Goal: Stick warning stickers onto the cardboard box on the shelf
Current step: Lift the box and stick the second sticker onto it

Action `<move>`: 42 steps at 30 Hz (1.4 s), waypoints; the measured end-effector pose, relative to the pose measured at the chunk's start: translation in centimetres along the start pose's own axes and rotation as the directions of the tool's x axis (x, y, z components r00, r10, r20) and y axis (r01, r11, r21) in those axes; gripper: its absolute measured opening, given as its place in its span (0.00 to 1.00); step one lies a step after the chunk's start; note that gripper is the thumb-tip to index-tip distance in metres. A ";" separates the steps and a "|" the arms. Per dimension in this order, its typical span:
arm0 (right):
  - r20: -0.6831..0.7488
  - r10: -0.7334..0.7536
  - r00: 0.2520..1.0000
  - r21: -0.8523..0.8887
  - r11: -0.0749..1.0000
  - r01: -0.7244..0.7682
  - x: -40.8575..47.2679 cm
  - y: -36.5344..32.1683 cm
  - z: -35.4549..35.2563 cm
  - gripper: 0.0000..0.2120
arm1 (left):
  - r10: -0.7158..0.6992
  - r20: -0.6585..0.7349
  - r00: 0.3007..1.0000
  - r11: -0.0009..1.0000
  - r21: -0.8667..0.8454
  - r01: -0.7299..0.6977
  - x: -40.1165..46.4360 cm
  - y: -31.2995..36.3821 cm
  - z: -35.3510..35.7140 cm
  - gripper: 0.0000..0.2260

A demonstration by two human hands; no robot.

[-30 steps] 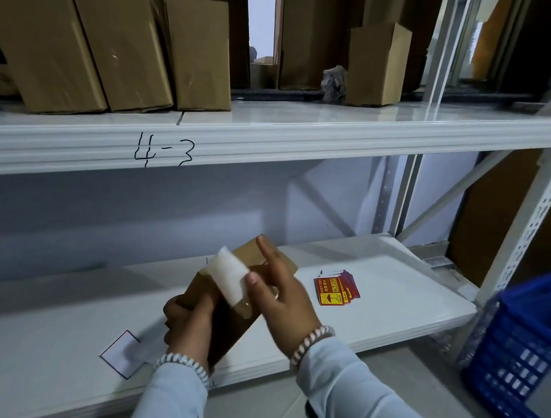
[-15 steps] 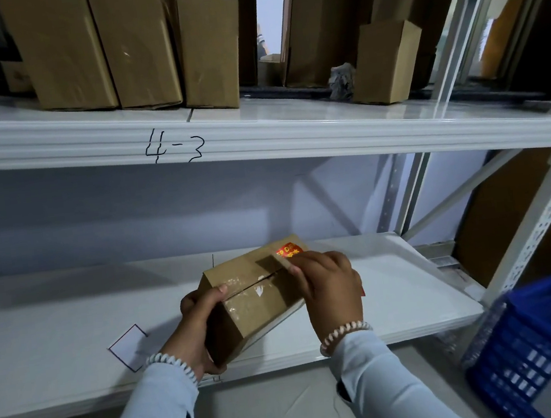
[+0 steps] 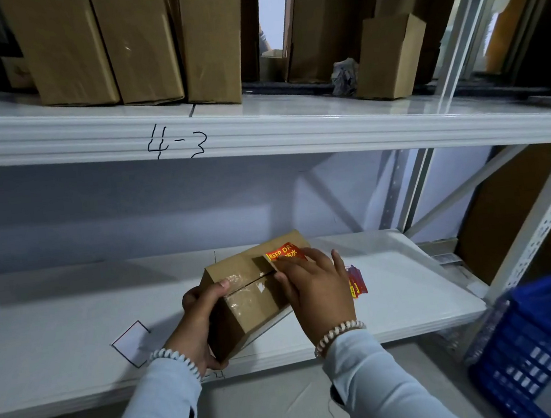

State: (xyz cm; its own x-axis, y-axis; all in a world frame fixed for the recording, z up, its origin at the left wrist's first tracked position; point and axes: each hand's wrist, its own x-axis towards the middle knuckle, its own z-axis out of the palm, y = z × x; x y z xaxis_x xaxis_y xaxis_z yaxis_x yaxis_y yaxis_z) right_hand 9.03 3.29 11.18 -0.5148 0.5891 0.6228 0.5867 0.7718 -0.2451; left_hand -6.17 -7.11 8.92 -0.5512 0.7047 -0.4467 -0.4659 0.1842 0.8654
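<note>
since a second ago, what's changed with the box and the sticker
The white-backed sticker that the right hand held over the cardboard box is now a red KEEP DRY sticker lying on the box's top, far end, with that hand's fingers pressing its near edge. The box has tipped so its taped top faces up. The left hand still grips the box's near left end. The sticker stack and white paper stayed on the shelf.

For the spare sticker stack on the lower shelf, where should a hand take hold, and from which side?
Take the sticker stack by its fanned right edges, coming from the right. It lies flat on the shelf, and its left part is hidden behind the right hand pressing the box, so only that side is open.
</note>
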 end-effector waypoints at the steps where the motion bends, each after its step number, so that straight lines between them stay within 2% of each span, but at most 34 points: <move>1: -0.004 -0.016 1.000 0.007 1.000 0.016 0.0 -0.1 0.1 0.18 | 0.005 -0.007 1.000 1.000 -0.003 -0.005 0.0 0.0 0.1 0.22; 8: 0.039 -0.066 0.997 -0.026 0.997 0.068 -0.2 -0.3 0.5 0.20 | 0.025 -0.003 1.000 1.000 -0.002 -0.025 -0.8 0.2 0.4 0.28; 14: 0.259 -0.022 0.966 0.131 0.991 -0.013 -0.7 -0.6 0.9 0.36 | 0.034 -0.010 0.999 0.999 -0.010 -0.034 -1.0 0.0 0.9 0.20; 18: 0.364 -0.015 0.931 0.115 0.993 -0.029 -1.3 -1.5 0.7 0.32 | 0.045 -0.029 0.999 0.999 -0.020 -0.045 -1.0 -0.2 1.1 0.19; 22: 0.444 -0.102 0.890 0.145 0.989 0.042 -1.4 -2.5 0.5 0.34 | 0.052 -0.061 0.997 0.998 -0.027 -0.053 -1.2 -0.2 0.9 0.19; 27: 0.425 -0.209 0.881 0.267 0.959 0.099 -1.7 -3.2 0.3 0.30 | 0.104 -0.106 0.989 0.993 -0.044 -0.109 -1.5 -0.1 0.5 0.21; 36: 0.407 0.019 0.913 0.194 0.975 -0.106 -1.4 -0.6 1.3 0.32 | 0.111 -0.037 0.993 0.994 0.030 -0.110 -1.3 -0.4 0.4 0.16; 39: 0.409 0.121 0.905 0.187 0.959 -0.213 -1.3 0.0 1.1 0.33 | 0.120 -0.005 0.993 0.991 0.064 -0.119 -1.4 -0.6 0.6 0.22; 42: 0.419 0.240 0.876 0.127 0.939 -0.319 -1.3 0.9 1.1 0.29 | 0.121 0.034 0.992 0.989 0.087 -0.123 -1.4 -0.8 0.8 0.26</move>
State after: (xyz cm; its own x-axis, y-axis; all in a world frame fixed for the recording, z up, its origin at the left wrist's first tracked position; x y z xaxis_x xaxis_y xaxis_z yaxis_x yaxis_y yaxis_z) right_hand 9.52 3.50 9.33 -0.5719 0.8014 0.1751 0.6354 0.5678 -0.5233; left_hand -4.51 -7.74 9.08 -0.5799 0.7444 -0.3309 -0.3326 0.1545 0.9303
